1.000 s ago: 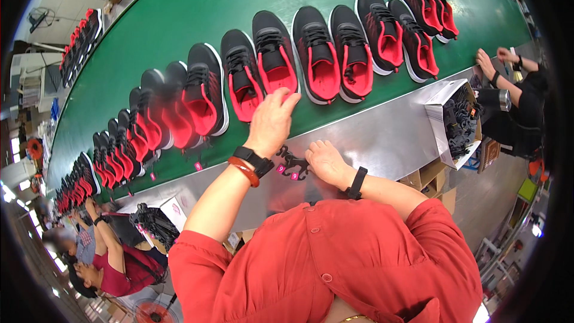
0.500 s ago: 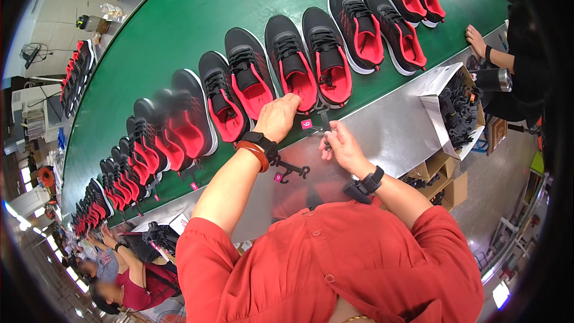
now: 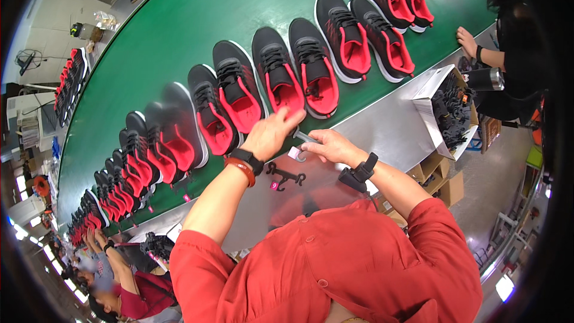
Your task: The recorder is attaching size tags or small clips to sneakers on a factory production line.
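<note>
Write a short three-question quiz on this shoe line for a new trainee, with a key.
1. True or false: the left hand is lifting a shoe clear off the green belt.
2. Multiple choice: the black plastic hanger lies (A) on the green belt, (B) on the grey steel ledge below the two hands, (C) in the white box.
3. Fill in: the shoes on the belt are black with ___ linings.

Key
1. False: it reaches toward the nearest shoe pair, which rests on the belt.
2. B
3. red. The right hand pinches a small pink-and-white tag.
</note>
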The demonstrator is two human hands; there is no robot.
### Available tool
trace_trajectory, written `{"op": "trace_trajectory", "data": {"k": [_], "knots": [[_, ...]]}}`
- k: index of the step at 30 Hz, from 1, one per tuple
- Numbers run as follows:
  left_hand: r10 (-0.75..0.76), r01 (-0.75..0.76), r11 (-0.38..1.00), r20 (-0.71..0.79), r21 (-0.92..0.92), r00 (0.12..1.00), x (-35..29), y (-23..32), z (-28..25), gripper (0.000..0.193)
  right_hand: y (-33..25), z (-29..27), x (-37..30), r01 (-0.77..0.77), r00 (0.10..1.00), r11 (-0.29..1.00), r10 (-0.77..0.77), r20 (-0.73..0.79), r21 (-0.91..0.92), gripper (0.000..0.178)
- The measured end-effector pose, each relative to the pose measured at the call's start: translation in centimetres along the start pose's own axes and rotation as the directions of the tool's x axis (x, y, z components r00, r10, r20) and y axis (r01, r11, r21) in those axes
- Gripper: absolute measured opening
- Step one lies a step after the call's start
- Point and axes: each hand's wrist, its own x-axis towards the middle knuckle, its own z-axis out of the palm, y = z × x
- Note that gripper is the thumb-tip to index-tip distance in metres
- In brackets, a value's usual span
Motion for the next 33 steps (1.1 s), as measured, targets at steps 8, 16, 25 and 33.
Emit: {"op": "trace_trajectory", "data": {"k": [8, 16, 25, 33], "knots": [[-0.068, 0.068, 0.997, -0.008, 0.049, 0.998, -0.1, 0.4, 2.6, 0.037, -1.5, -5.8, 0.3, 0.383, 0.719, 0.657, -0.653, -0.238, -0.649, 0.028], [-0.297, 0.294, 0.94, 0.008, -0.176, 0.955, -0.8, 2.1, 1.7, 0.042, -1.4, -9.3, 2.3, 0.345, 0.805, 0.214, -0.568, 0.17, -0.914, 0.031], [-0.39, 0.393, 0.899, 0.057, -0.195, 0.919, 0.2, 2.7, 2.0, 0.034, -4.7, -8.9, 1.8, 0.324, 0.766, -0.011, -0.584, 0.269, -0.946, 0.029], [-0.436, 0.435, 0.869, 0.054, -0.236, 0.899, 0.5, 3.1, 2.3, 0.033, -4.8, -9.7, 1.9, 0.335, 0.749, -0.071, -0.584, 0.311, -0.94, 0.026]]}}
